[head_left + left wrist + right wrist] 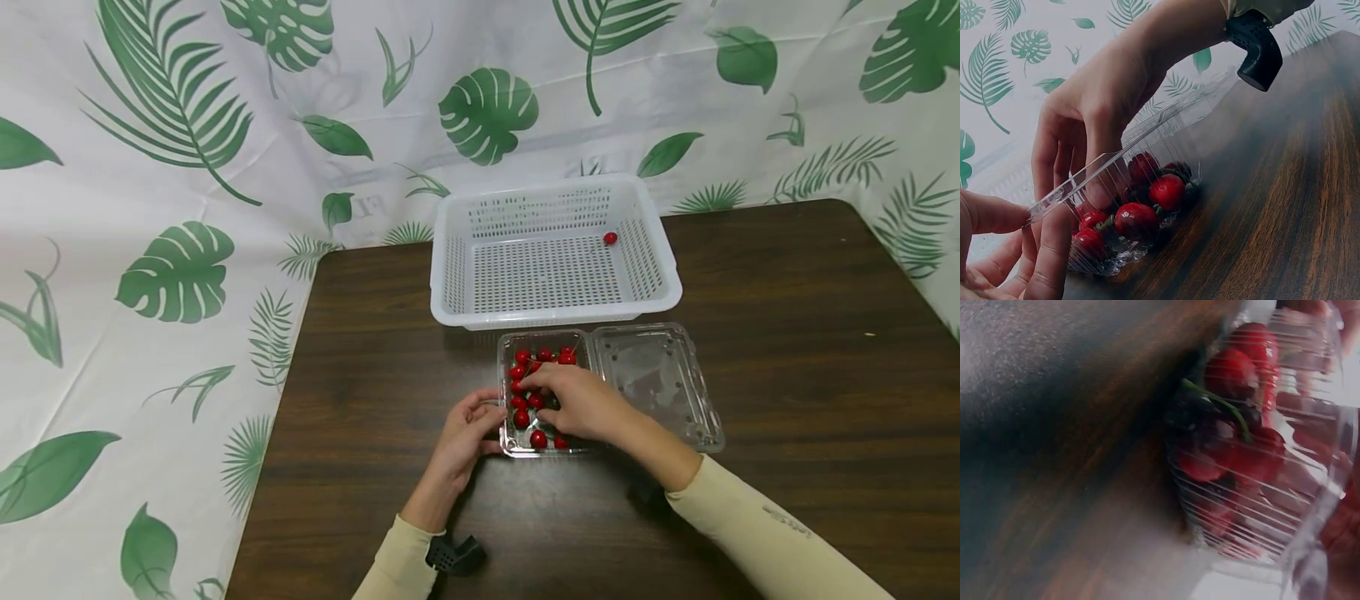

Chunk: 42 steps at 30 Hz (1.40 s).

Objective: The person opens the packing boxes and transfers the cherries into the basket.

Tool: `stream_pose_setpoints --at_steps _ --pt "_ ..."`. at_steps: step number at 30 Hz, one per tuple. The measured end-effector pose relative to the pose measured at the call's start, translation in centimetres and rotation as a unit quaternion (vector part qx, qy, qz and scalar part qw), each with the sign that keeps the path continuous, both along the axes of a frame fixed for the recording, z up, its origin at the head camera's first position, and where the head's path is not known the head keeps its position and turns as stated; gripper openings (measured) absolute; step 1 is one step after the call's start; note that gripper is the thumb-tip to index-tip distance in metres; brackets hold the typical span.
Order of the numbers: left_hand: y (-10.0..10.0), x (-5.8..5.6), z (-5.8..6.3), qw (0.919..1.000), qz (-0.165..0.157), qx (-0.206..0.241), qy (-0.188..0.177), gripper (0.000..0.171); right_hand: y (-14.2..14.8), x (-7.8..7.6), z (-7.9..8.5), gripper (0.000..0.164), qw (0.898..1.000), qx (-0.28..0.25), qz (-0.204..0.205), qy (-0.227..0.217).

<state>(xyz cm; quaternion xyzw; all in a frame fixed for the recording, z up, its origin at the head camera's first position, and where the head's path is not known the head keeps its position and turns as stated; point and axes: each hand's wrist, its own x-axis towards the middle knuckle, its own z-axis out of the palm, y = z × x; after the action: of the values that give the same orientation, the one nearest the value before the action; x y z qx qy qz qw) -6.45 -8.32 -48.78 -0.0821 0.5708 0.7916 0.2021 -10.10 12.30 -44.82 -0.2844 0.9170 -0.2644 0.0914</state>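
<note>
A clear plastic clamshell box point(510, 450) full of red cherries point(521, 418) lies unfolded on the table. My left hand point(467, 429) holds its left side, thumb at the rim and fingers against the outer wall, as the left wrist view shows. Down inside the box reaches my right hand point(588, 404), fingers bent among the cherries. Its thumb and forefinger are apart, and I see no cherry gripped between them; some fingertips are hidden. In the right wrist view, blurred cherries point(1232, 372) and one green stem point(1219, 403) show through the ribbed wall.
Just behind the box stands a white perforated basket point(555, 315) with one cherry point(611, 238) at its back right. The box's clear lid point(652, 375) lies flat to the right. Dark wooden table point(810, 375) surrounds them; a leaf-printed cloth point(360, 83) hangs behind.
</note>
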Motion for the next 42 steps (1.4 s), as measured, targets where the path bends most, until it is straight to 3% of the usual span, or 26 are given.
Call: stream_pose_setpoints --at_steps 11,18,27,34,42 --pt "0.0 0.0 -0.1 1.0 0.001 0.0 0.006 0.033 -1.0 0.1 -1.2 0.044 1.0 -0.001 0.013 0.025" --pt "0.0 0.0 0.1 1.0 0.004 0.002 0.004 0.031 -0.7 0.0 -0.9 0.042 0.999 -0.031 0.004 0.012" --pt "-0.1 -0.1 -0.1 1.0 0.004 0.001 -0.001 0.032 0.1 -0.1 1.1 0.042 0.994 -0.11 -0.004 -0.003" --pt "0.0 0.0 -0.1 1.0 0.005 0.002 0.0 0.031 1.3 -0.3 3.3 0.042 0.99 -0.14 -0.018 -0.001" --pt "0.0 0.0 -0.1 1.0 0.006 -0.001 -0.003 0.033 2.8 -1.9 5.6 0.041 0.985 -0.167 -0.048 0.018"
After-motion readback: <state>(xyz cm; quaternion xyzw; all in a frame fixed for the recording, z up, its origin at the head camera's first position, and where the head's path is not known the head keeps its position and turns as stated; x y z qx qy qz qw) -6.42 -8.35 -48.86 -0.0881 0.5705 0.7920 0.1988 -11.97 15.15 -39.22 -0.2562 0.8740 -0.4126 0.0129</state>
